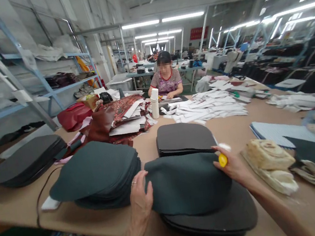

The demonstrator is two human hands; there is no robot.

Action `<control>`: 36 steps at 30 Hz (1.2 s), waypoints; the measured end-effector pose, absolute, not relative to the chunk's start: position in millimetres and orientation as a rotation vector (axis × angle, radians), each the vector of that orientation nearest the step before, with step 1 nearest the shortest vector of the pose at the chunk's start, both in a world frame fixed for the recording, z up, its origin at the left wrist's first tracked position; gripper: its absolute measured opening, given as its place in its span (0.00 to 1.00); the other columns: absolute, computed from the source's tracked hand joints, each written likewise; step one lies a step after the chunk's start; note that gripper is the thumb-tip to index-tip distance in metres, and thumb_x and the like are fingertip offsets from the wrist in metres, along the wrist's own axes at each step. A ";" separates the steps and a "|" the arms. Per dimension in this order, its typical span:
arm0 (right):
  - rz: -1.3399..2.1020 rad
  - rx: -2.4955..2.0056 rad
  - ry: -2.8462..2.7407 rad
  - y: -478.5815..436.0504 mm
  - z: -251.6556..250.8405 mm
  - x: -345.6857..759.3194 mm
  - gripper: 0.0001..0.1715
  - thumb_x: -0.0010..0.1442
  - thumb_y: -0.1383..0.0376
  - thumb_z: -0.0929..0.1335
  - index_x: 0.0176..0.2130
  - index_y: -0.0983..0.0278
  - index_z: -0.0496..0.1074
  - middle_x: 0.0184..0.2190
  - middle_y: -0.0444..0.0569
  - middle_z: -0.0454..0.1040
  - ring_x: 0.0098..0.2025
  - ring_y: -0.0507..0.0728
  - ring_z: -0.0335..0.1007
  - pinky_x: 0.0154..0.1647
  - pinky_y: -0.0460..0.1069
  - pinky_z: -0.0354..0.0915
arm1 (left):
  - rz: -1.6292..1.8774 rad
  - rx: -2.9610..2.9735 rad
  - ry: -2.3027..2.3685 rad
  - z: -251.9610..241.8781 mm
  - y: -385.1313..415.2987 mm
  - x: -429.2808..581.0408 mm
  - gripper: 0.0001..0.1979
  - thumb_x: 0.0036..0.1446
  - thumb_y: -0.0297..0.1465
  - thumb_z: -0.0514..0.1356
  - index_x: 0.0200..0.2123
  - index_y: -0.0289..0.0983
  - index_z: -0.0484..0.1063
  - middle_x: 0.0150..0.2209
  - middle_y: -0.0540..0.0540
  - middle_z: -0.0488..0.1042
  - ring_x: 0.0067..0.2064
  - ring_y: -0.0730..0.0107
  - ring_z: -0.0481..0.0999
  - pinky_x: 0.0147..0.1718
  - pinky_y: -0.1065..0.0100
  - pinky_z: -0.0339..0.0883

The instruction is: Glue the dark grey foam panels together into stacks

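Note:
A dark green fabric panel (186,185) with rounded corners lies over a stack of dark grey panels (238,211) in front of me. My left hand (141,196) is at the panel's left edge, thumb apart from the fingers, fingertips at the edge. At the upper right edge, my right hand (232,166) has its fingers curled around a small yellow tool (223,159), whose exact kind I cannot make out. Those fingers also touch the green panel. Left of my left hand sits a stack of similar green panels (96,169). Behind the green panel stands another dark grey stack (184,135).
Another grey stack (26,158) lies far left. Patterned red-brown pieces (124,115), a white bottle (155,106) and white strips (209,105) cover the table's far part. A beige bundle (267,154) lies right. A co-worker (166,78) sits opposite.

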State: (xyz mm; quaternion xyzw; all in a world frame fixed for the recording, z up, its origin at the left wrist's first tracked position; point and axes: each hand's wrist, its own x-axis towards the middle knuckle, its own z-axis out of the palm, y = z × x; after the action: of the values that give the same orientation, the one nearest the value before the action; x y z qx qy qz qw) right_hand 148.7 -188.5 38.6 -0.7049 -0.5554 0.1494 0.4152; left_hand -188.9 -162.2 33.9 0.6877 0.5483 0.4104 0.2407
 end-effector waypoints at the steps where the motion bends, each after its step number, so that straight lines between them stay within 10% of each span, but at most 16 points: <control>1: 0.342 -1.822 -1.378 -196.6 26.2 159.1 0.31 0.45 0.58 0.64 0.49 0.64 0.67 0.45 0.55 0.72 0.44 0.62 0.69 0.46 0.56 0.63 | 1.104 1.803 1.557 23.6 -160.4 -191.0 0.17 0.52 0.34 0.54 0.46 0.37 0.66 0.49 0.38 0.69 0.52 0.54 0.68 0.52 0.48 0.61; 15: 0.258 -2.010 -1.362 -222.9 5.8 172.7 0.31 0.52 0.53 0.62 0.52 0.65 0.65 0.37 0.55 0.74 0.34 0.61 0.71 0.35 0.54 0.64 | 1.058 1.301 1.508 -22.4 -145.5 -171.4 0.28 0.40 0.39 0.60 0.45 0.30 0.66 0.31 0.45 0.73 0.35 0.66 0.75 0.39 0.64 0.70; 22: 0.219 -1.800 -1.387 -232.8 28.9 173.0 0.29 0.53 0.57 0.63 0.53 0.63 0.63 0.48 0.54 0.71 0.48 0.61 0.68 0.45 0.53 0.63 | 1.109 1.344 1.467 0.4 -147.1 -164.5 0.27 0.40 0.33 0.60 0.47 0.35 0.66 0.31 0.50 0.70 0.31 0.73 0.71 0.35 0.68 0.68; 36: 0.308 -2.051 -1.339 -246.9 -20.8 186.7 0.30 0.55 0.54 0.61 0.55 0.63 0.61 0.32 0.51 0.73 0.29 0.58 0.70 0.29 0.50 0.61 | 1.001 1.564 1.566 -3.3 -155.4 -161.6 0.26 0.41 0.32 0.57 0.47 0.35 0.66 0.32 0.48 0.72 0.26 0.71 0.70 0.33 0.63 0.70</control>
State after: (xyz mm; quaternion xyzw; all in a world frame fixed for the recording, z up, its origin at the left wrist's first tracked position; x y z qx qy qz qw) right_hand 186.7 -246.9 -20.8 -0.7844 -0.5118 0.1179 0.3301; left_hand -161.6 -155.4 -3.3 0.6036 0.6042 0.3861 0.3487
